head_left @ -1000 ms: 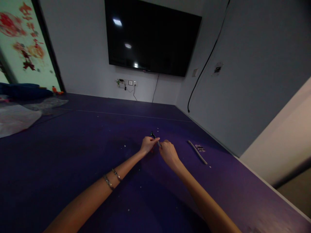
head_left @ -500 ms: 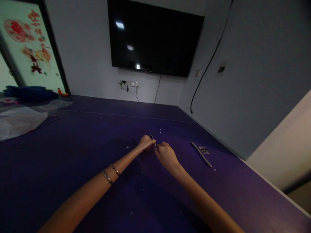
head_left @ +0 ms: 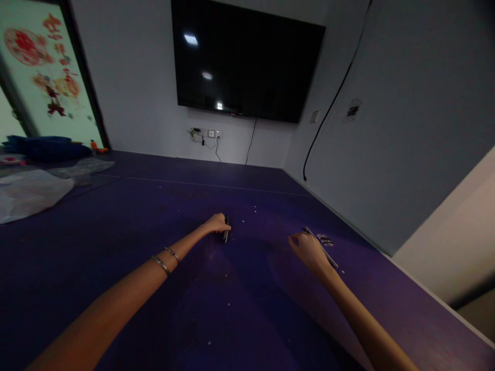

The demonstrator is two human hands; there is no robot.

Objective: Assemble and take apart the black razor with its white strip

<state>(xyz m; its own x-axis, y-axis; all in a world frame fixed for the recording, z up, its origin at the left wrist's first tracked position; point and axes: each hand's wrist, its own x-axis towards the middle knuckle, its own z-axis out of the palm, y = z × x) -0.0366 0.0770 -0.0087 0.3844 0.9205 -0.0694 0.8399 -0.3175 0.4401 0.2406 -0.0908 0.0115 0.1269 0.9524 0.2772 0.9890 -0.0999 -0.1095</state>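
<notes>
My left hand point(head_left: 216, 223) is closed round a small dark tool with narrow pale parts point(head_left: 226, 236), which points down toward the purple surface point(head_left: 247, 288). Its exact kind is too small to tell. To the right, my right hand point(head_left: 308, 250) has its fingers curled together; whatever is between them, if anything, is hidden. Behind that hand lies a thin greyish strip point(head_left: 331, 260), partly covered by it. A small dark-patterned packet point(head_left: 325, 239) rests just beyond the strip. Tiny white bits point(head_left: 243, 221) are scattered over the surface.
Crumpled clear plastic point(head_left: 34, 193) and a dark blue cloth-like bundle point(head_left: 48, 148) lie at the far left, near a small orange object point(head_left: 96, 147). A black cable point(head_left: 327, 116) hangs down the right wall. A large television point(head_left: 249, 62) is mounted on the back wall.
My hands have moved apart. The left went slightly left with the small dark tool; the right left the tool and moved right to the strip.
</notes>
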